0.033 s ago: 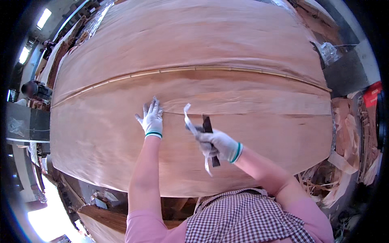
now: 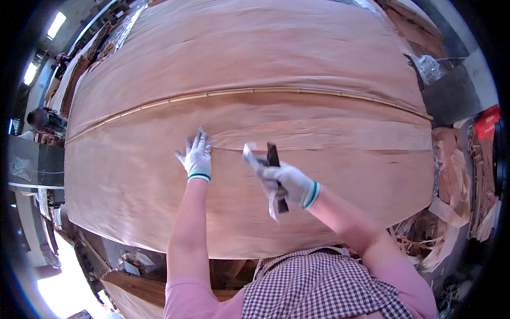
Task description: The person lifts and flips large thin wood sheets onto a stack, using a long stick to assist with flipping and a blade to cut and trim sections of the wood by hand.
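My left hand (image 2: 197, 157), in a white glove with a green-edged cuff, lies flat with fingers spread on a large pinkish-tan wood veneer sheet (image 2: 127, 196). Its fingertips are beside the left end of a thin seam (image 2: 297, 149) in the veneer. Held above the sheet to the right, my gloved right hand (image 2: 287, 183) is closed around a dark flat bar (image 2: 273, 156), upright in the grip; whether it is a blade I cannot tell. A white strip of tape (image 2: 248, 153) curls out past the same fingers, with its other end hanging below the hand, blurred.
A thin jointed bamboo-like rod (image 2: 249, 90) lies across the veneer beyond my hands. Scrap veneer strips (image 2: 451, 196) pile up on the right. Dark blocks flank the sheet, the right one (image 2: 451, 98) with clear plastic on it. A person (image 2: 45, 118) is at far left.
The right hand has shifted slightly, and the top end of the white tape has dropped and folded over. My left hand stays flat in nearly the same place.
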A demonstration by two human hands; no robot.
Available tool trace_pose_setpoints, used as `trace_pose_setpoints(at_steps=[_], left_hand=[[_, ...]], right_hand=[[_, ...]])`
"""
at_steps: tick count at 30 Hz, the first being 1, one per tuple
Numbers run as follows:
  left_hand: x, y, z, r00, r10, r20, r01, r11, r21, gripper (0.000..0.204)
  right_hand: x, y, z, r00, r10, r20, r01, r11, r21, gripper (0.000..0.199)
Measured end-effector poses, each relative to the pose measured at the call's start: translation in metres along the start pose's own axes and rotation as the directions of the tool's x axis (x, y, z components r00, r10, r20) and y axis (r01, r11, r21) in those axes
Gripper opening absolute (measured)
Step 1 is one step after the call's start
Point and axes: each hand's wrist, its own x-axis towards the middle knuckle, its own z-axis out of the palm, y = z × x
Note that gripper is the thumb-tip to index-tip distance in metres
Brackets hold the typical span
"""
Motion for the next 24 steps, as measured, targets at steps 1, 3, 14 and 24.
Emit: trace_pose_setpoints(at_steps=[1, 3, 14, 24], left_hand=[[0.001, 0.009, -0.004, 0.999, -0.022, 0.037, 0.021, 0.999, 0.034, 0.046], [0.008, 0.042, -0.025, 0.993, -0.053, 0.107, 0.042, 0.994, 0.102, 0.048], [-0.023, 0.167, -0.005, 0.888, 0.457, 0.042, -0.454, 0.888, -0.066, 0.042], [-0.022, 0.197, 0.024, 0.714, 0.690, -0.121, -0.693, 0.721, 0.017, 0.043]], right_hand=[[-0.002, -0.015, -0.001, 0.996, -0.074, -0.053, 0.070, 0.995, -0.065, 0.026], [-0.007, -0.044, -0.012, 0.972, -0.218, -0.086, 0.213, 0.975, -0.064, 0.017], [-0.041, 0.007, -0.097, 0.919, -0.201, -0.340, 0.234, 0.971, 0.057, 0.022], [-0.039, -0.083, -0.089, 0.873, -0.470, -0.133, 0.461, 0.883, -0.090, 0.014]])
